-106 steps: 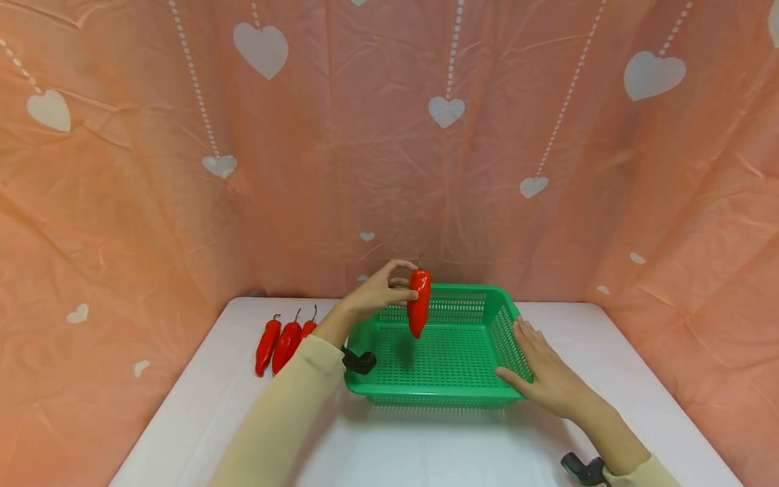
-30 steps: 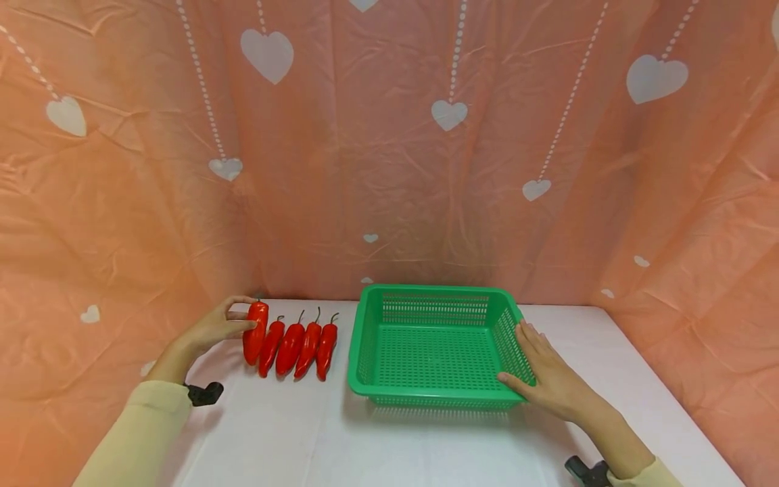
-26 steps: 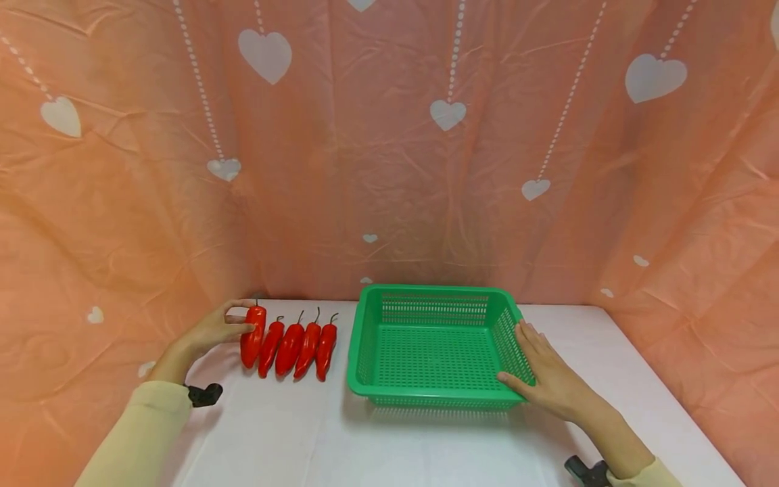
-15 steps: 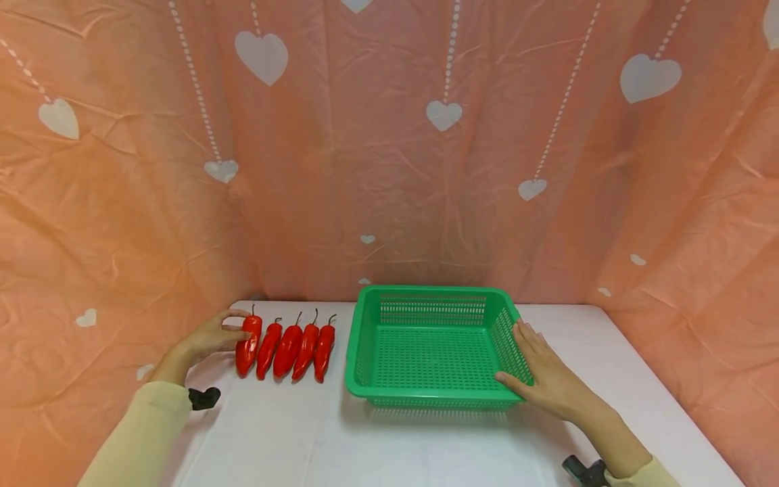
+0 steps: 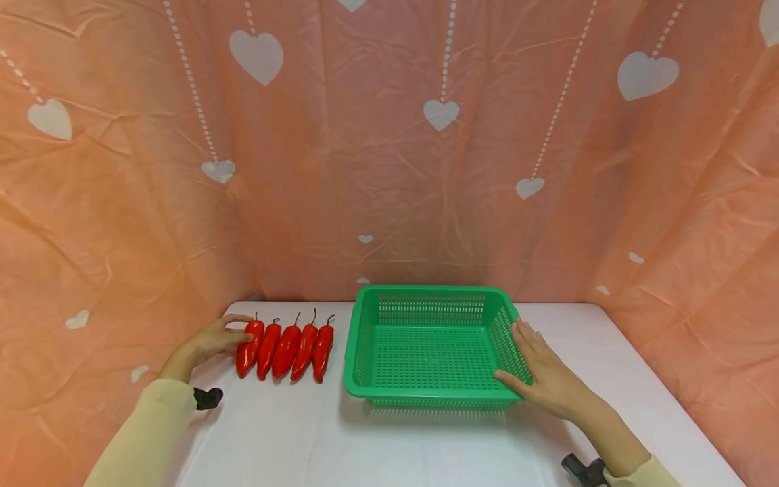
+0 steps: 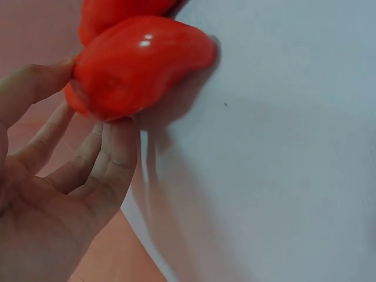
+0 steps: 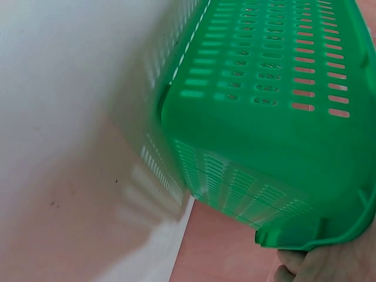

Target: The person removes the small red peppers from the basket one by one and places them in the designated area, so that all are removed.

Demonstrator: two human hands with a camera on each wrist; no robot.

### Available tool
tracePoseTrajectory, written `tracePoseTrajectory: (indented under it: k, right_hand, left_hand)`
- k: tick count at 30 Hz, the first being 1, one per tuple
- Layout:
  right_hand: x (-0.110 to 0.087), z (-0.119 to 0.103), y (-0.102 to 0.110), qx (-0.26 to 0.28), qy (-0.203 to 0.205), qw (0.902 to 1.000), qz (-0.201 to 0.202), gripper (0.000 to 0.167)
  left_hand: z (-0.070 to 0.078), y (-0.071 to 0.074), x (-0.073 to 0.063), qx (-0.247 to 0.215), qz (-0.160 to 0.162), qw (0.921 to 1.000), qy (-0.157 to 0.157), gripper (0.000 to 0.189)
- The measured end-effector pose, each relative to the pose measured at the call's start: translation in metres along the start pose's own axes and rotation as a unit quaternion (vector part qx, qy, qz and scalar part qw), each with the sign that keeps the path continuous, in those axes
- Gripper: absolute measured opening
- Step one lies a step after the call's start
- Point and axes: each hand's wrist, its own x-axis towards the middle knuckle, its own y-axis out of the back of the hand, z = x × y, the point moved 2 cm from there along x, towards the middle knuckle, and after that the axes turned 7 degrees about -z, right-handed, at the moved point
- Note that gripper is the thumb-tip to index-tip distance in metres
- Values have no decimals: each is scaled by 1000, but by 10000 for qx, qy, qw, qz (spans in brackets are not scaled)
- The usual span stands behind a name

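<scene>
At the left end of a row, my left hand (image 5: 209,343) pinches a glossy red chili pepper (image 5: 248,353) near its stem end. The left wrist view shows the thumb on one side of this pepper (image 6: 141,64) and the fingertips on the other, with its pointed tip close to the white surface. Several similar red peppers (image 5: 287,352) lie side by side just right of it, stems to the back. On the right rim of a green plastic basket (image 5: 426,392) rests my right hand (image 5: 550,379), fingers straight, thumb over the front right corner.
The basket has slotted walls and a perforated floor, and stands in the middle of a white table (image 5: 402,450). A pink curtain (image 5: 389,169) with pale hearts hangs close behind the table and along both sides. Black wrist mounts (image 5: 208,398) sit on both forearms.
My left hand lifted a pepper over the basket earlier, then brought one to the row's left end and lowered it beside the others. My right hand stays on the basket rim.
</scene>
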Motion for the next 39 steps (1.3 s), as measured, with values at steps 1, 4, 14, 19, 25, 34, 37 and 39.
tracePoseTrajectory:
  k: [1, 4, 14, 19, 25, 34, 37, 39]
  right_hand:
    - [0, 0, 0, 4, 6, 10000, 1, 102]
    - [-1, -2, 0, 7, 4, 10000, -3, 101]
    - [0, -2, 1, -5, 14, 10000, -7, 102]
    - [0, -3, 1, 15, 20, 10000, -15, 101]
    - [1, -3, 2, 0, 2, 10000, -16, 101]
    - [1, -2, 1, 28, 20, 10000, -26, 100]
    - [1, -2, 2, 21, 15, 10000, -29, 100]
    - [1, -1, 2, 13, 7, 10000, -38, 100]
  left_hand:
    - [-1, 0, 0, 23, 16, 10000, 15, 63]
    - [-3, 0, 1, 135, 27, 9999, 36, 63]
    - [0, -1, -3, 359, 60, 9992, 149, 65]
    - [-1, -2, -3, 369, 64, 9993, 75, 64]
    - [-5, -3, -2, 206, 42, 9998, 35, 66]
    - [-10, -3, -2, 81, 39, 9999, 60, 68]
    - [-9, -3, -2, 59, 25, 10000, 21, 67]
    - [-8, -3, -2, 98, 31, 9999, -8, 66]
